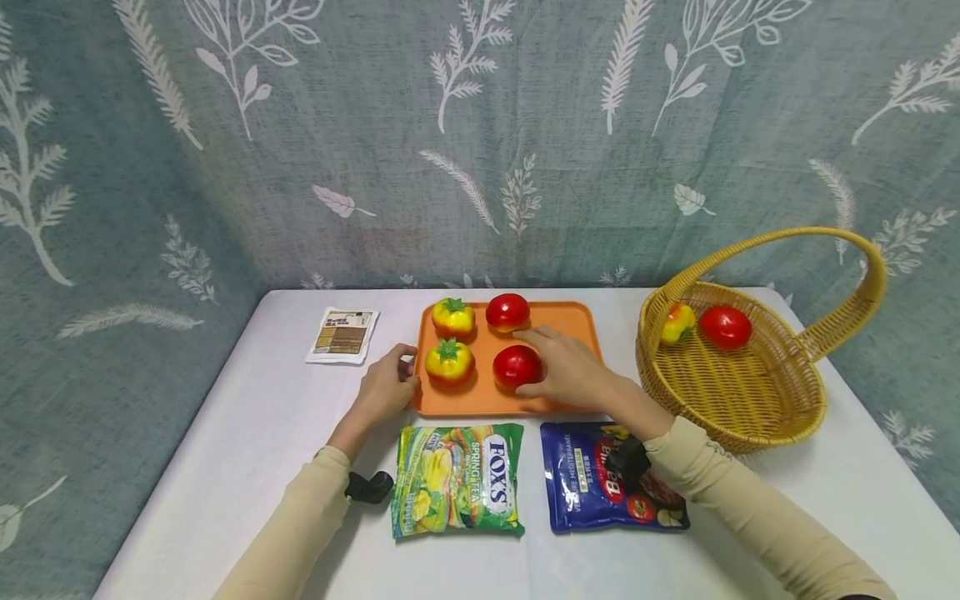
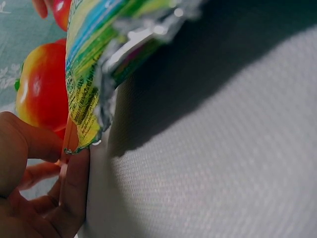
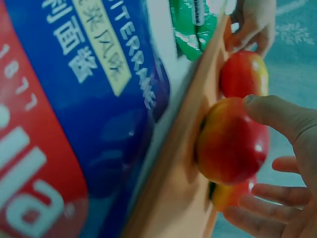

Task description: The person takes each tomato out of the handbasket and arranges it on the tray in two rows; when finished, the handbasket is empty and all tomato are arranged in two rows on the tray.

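Red tomato (image 1: pixel 516 367): front right of the orange tray (image 1: pixel 570 321), right hand (image 1: pixel 572 371) curling thumb and spread fingers around it. Left hand (image 1: pixel 388 387) pinches the tray's left edge, steadying it. Best lifted straight up, clear of the neighbouring yellow tomato (image 1: pixel 449 361)

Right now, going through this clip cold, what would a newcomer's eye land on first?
Most likely the orange tray at the table's middle, holding four toy tomatoes, with the right hand curling round the near red tomato and the left hand gripping the tray's left edge. Next, the yellow wicker basket at the right, with two more tomatoes inside. Two bright bags lie in front: a green candy bag and a blue pouch.
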`<state>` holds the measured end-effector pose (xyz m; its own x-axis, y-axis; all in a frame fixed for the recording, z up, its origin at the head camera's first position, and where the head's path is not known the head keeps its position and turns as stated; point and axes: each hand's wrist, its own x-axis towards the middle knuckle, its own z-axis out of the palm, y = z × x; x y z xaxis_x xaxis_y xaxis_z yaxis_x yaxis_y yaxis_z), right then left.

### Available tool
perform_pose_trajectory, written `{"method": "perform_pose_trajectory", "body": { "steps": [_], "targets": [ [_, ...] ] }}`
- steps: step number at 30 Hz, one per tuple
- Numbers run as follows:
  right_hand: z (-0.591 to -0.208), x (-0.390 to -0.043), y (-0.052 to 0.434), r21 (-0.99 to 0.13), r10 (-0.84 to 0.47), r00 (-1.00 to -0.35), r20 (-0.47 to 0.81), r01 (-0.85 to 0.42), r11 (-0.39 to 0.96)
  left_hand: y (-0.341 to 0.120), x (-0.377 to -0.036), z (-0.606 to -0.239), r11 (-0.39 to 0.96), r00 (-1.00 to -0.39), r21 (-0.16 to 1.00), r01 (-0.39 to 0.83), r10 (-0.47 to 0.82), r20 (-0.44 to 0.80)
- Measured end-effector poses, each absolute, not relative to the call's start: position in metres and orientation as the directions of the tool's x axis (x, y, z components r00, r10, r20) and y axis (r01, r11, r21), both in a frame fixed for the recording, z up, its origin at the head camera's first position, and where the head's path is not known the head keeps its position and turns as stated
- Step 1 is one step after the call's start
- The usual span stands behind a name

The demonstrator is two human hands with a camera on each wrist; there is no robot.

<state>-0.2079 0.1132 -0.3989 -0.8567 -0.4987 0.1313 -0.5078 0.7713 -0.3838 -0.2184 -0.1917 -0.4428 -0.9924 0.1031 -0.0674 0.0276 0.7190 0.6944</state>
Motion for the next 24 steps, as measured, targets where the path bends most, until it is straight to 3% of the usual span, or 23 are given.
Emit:
{"method": "perform_pose_trajectory", "body": {
  "steps": [12, 24],
  "targets": [
    [-0.374, -0.177, 0.136, -0.356, -0.528, -0.801, 0.282, -0.599, 0.718, -0.194, -0.220, -0.444, 0.722, -0.992, 0.691, 0.038, 0.112, -0.062],
    [-0.365, -0.138, 0.167, -0.383, -0.490, -0.808, 0.326, -0.587, 0.713, -0.193, -0.221, -0.446, 0.721, -0.992, 0.691, 0.038, 0.112, -0.062]
  ]
}}
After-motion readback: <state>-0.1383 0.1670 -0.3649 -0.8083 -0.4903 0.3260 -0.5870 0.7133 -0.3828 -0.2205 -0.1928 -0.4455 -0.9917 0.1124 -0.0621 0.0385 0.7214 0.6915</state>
